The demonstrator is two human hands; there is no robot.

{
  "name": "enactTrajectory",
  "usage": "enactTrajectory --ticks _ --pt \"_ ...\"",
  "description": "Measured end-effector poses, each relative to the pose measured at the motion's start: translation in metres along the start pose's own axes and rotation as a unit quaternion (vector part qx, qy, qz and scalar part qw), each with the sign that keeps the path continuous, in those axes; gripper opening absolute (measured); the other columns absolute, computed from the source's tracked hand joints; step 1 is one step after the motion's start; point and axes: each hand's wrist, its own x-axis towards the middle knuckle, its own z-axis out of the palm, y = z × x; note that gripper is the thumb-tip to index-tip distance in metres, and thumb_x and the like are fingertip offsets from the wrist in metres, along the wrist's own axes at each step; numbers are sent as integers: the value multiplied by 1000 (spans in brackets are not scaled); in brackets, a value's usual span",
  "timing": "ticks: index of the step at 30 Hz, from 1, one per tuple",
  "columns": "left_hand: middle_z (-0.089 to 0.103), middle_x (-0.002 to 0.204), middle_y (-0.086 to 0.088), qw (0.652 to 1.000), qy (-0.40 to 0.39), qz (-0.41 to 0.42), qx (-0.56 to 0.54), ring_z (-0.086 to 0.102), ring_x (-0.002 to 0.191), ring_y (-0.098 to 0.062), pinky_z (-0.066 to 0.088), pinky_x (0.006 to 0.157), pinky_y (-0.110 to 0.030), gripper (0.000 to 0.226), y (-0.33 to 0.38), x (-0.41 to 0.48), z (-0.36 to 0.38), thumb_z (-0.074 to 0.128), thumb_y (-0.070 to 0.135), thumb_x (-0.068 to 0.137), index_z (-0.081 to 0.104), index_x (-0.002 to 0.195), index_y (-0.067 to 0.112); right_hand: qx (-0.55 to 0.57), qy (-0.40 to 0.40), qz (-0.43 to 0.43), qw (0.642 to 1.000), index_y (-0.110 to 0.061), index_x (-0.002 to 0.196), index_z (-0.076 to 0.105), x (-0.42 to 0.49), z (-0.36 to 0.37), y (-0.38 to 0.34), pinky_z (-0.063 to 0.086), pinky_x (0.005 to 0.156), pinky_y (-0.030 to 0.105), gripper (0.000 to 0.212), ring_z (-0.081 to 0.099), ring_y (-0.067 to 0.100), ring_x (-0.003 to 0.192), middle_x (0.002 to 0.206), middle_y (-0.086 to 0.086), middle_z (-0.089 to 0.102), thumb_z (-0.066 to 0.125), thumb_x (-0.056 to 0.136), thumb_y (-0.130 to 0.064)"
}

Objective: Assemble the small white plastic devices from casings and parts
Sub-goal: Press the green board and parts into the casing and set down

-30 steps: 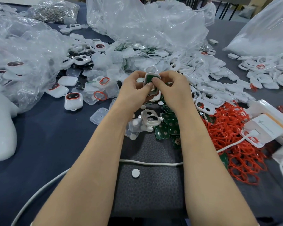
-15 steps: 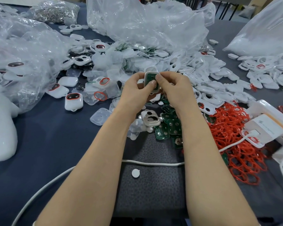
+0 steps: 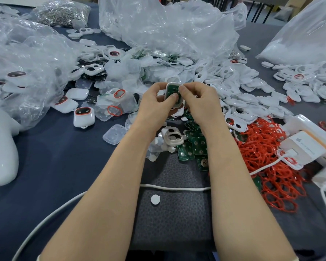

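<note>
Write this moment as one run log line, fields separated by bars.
left hand + right hand: holding white casing | green circuit board: pressed in | red rings: untouched

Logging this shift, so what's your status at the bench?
Left hand and right hand both shut on white casing, thumbs pressing green board in. Nothing blocking; loose parts all around.

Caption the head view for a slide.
Both hands, left hand and right hand, press a green board into a white casing above heaps of casings and red rings.
</note>
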Motion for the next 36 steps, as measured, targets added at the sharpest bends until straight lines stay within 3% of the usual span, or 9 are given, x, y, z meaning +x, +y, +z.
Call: enactTrajectory --ticks 8,12,18,26,29,34,36 --pt "69 83 -11 999 0 15 50 70 77 -22 58 77 -34 14 -1 2 -1 54 1 94 51 100 13 -44 4 -10 999 -11 101 68 0 2 -1 41 64 4 14 53 -2 75 86 -7 62 58 94 -19" --pt "69 76 -7 998 7 18 55 68 68 -16 57 74 -36 19 -2 2 -2 54 0 93 51 92 18 -64 14 -17 998 -11 101 68 -1 5 -2 40 64 3 15 53 -2 75 88 -6 63 58 94 -20" --pt "70 84 -9 1000 -1 12 27 70 77 -17 59 80 -32 18 -3 1 1 55 2 95 53 108 13 -46 19 -1 999 -13 102 68 -1 3 -3 43 69 9 16 56 4 85 94 -3 66 57 95 -20" --pt "71 83 -11 999 11 18 33 70 74 -19 60 77 -32 20 -1 1 0 54 1 94 54 111 12 -59 17 -6 998 -13 101 69 -2 4 -4 44 70 11 16 56 5 84 90 -5 66 57 94 -22" --pt "70 80 -7 1000 3 22 6 70 70 -12 59 74 -28 22 -2 -1 3 54 1 95 54 109 18 -40 21 -1 999 -12 103 69 -3 3 -4 47 74 18 20 58 7 84 90 -4 66 54 96 -22" --pt "72 78 -7 999 -4 35 37 72 76 -19 59 80 -38 28 -2 -1 2 53 -1 93 56 99 26 -28 20 6 999 -14 100 70 -2 2 -5 43 64 11 21 55 -1 71 77 -13 62 51 97 -23" --pt "72 77 -9 998 0 35 44 72 77 -23 59 81 -43 29 -1 -2 2 54 -2 93 57 96 27 -2 32 18 999 -17 97 69 -3 -1 -6 48 70 18 19 56 2 73 79 -11 64 52 97 -24"
